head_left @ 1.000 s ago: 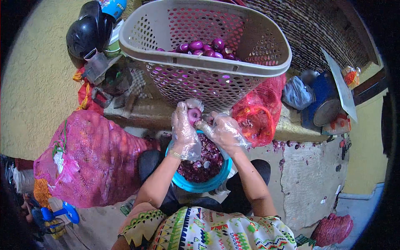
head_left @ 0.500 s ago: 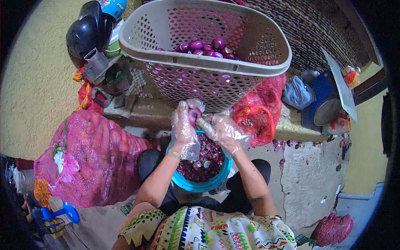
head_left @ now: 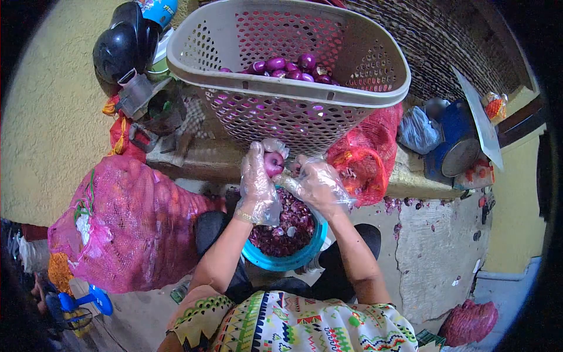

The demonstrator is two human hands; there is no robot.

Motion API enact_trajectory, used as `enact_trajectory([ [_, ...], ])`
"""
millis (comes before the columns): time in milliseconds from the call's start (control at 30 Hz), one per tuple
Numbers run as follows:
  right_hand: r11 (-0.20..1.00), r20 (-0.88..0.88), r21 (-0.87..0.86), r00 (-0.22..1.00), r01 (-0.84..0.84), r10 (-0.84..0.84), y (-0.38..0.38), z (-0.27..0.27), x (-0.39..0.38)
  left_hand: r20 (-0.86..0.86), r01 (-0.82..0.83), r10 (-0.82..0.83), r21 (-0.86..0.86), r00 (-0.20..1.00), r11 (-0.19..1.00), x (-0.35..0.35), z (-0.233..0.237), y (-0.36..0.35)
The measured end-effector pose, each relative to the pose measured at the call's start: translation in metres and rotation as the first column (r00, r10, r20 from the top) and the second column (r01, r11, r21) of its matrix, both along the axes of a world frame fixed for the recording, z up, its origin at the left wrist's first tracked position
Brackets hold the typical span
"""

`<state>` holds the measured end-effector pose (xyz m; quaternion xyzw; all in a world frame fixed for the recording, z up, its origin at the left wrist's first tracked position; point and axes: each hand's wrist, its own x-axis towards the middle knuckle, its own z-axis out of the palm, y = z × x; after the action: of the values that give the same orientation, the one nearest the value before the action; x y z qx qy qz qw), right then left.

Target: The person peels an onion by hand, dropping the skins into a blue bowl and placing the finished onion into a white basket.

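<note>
My left hand (head_left: pixel 256 186), in a clear plastic glove, grips a purple-red onion (head_left: pixel 273 164) between thumb and fingers. Close to the onion's right side is my right hand (head_left: pixel 321 185), gloved too, its fingers curled and its thumb pointing at the onion; whatever those fingers pinch is hidden. Beneath both hands sits a turquoise basin (head_left: pixel 317 237) between the knees, filled with dark purple onion skins (head_left: pixel 275 234). A large grey perforated basket (head_left: pixel 193 73) stands just beyond, with shiny peeled onions (head_left: pixel 277 63) inside.
A bulging pink mesh sack (head_left: pixel 141 223) of onions lies left. Behind my right hand is a red mesh bag (head_left: pixel 366 170). A concrete ledge (head_left: pixel 193 167) runs under the basket. Farther right are a blue container (head_left: pixel 454 138) and another mesh sack (head_left: pixel 469 324).
The onion has turned in my left hand and shows more of its surface. My right hand's fingers have curled in more, and its thumb has shifted slightly down from the onion.
</note>
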<state>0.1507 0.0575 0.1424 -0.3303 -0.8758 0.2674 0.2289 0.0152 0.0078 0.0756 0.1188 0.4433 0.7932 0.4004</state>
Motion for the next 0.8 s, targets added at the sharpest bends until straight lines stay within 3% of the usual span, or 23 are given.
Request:
enact_trajectory([
  [67, 1.000, -0.003, 0.005, 1.000, 0.000, 0.000, 0.000, -0.002, -0.001, -0.134, 0.040, -0.039, 0.010, 0.990, 0.999, 0.001, 0.005, -0.002],
  [233, 1.000, -0.036, -0.010, 0.999, -0.003, 0.002, -0.001, -0.007, -0.001, -0.169, 0.045, -0.042, 0.014, 0.985, 0.999, 0.004, 0.013, -0.005],
  [300, 1.000, 0.083, 0.012, 0.996, 0.017, -0.018, 0.000, -0.007, 0.000, -0.159, 0.051, -0.048, 0.013, 0.986, 0.999, 0.005, 0.017, -0.006],
  [367, 1.000, 0.091, -0.008, 0.996, 0.010, -0.009, 0.001, -0.007, -0.001, -0.262, 0.025, -0.023, 0.004, 0.965, 1.000, 0.005, 0.019, -0.007],
  [633, 0.985, 0.147, -0.169, 0.988, -0.028, 0.053, 0.010, -0.015, -0.004, -0.296, 0.087, -0.081, 0.009, 0.952, 0.996, -0.005, -0.001, -0.005],
  [700, 0.955, 0.124, -0.288, 0.986, -0.073, 0.113, 0.012, -0.018, -0.005, -0.319, 0.096, -0.095, -0.013, 0.943, 0.995, -0.007, -0.003, -0.006],
  [800, 0.979, 0.087, -0.148, 0.984, -0.141, 0.155, 0.011, -0.019, -0.004, -0.166, 0.146, -0.146, -0.012, 0.975, 0.989, -0.009, -0.005, -0.004],
])
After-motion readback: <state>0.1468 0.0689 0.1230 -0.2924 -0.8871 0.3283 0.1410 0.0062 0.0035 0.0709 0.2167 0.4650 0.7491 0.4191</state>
